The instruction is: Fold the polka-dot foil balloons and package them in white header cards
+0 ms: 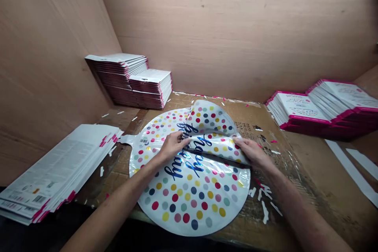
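A flat, round foil balloon (189, 201) with coloured dots and blue "happy birthday" lettering lies in front of me, its white neck pointing left. Its far part is lifted and folded over toward me, leaving a raised crease across the middle. At the centre, by the lettering, my left hand (173, 145) pinches the folded foil between thumb and fingers. My right hand (251, 151) grips the fold at the right edge, thumb on top. Some fingertips of both hands are hidden by the foil.
Stacks of folded white-and-pink card packs stand at the back left (132, 82) and back right (319, 106). Flat printed cards (59, 165) lie at the left. Paper scraps (265, 204) litter the cardboard-covered table (295, 157). Wooden panels (206, 27) enclose the back and sides.
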`<state>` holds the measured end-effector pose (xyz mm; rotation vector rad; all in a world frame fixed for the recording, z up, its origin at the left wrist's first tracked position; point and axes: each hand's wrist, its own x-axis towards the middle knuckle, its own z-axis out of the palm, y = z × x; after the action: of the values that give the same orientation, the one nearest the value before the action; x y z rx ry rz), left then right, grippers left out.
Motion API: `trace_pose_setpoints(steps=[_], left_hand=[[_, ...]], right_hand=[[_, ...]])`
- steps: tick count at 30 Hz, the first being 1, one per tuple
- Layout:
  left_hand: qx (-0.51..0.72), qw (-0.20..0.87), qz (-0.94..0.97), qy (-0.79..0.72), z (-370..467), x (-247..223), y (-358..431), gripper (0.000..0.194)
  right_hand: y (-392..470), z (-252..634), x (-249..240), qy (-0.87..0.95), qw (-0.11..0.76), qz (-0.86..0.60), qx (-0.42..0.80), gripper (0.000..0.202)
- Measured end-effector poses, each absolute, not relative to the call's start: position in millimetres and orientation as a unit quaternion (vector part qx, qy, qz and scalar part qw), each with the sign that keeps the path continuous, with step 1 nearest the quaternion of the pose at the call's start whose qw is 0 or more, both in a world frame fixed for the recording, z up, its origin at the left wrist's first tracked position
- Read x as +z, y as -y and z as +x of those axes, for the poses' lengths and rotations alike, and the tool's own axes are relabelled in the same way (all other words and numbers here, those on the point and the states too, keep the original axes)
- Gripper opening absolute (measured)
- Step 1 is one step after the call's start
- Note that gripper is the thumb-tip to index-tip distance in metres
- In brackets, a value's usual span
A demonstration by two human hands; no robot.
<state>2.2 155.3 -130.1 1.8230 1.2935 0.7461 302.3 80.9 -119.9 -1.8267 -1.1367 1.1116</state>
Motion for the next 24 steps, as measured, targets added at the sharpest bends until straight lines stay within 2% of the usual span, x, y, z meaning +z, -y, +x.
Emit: trace_pose_setpoints(steps=[3,5,7,11,14,17,19,21,24], left_hand=[[0.298,0.327,0.686,-0.577,11,-138,-158,0.021],[0.306,0.304,0.682,-0.591,15,-137,-153,0.035],[0.32,0.222,0.705,-0.593,22,-131,-146,0.048],[0.272,0.033,0.836,-0.475,43,-121,-147,0.052],[0.144,0.03,0.873,-0.465,56,-129,-163,0.062],[0.093,0.03,0.866,-0.491,59,-144,-175,0.069],[0.095,0.024,0.867,-0.488,58,-151,-178,0.07],[0.096,0.033,0.866,-0.49,56,-153,-178,0.072],[0.112,0.079,0.855,-0.5,54,-153,-179,0.08]], right_hand=[[-73,303,-126,0.486,0.354,-0.719,0.348,0.052],[-77,303,-130,0.543,0.309,-0.743,0.24,0.052],[-86,302,-132,0.587,0.25,-0.754,0.159,0.05],[-100,297,-131,0.609,0.165,-0.767,0.117,0.047],[-91,290,-126,0.588,0.151,-0.792,0.06,0.047],[-69,277,-119,0.662,0.17,-0.725,-0.087,0.057],[-61,266,-116,0.76,0.114,-0.625,-0.137,0.054],[-63,259,-116,0.818,0.021,-0.562,-0.119,0.049],[-82,258,-122,0.816,-0.054,-0.571,-0.074,0.05]])
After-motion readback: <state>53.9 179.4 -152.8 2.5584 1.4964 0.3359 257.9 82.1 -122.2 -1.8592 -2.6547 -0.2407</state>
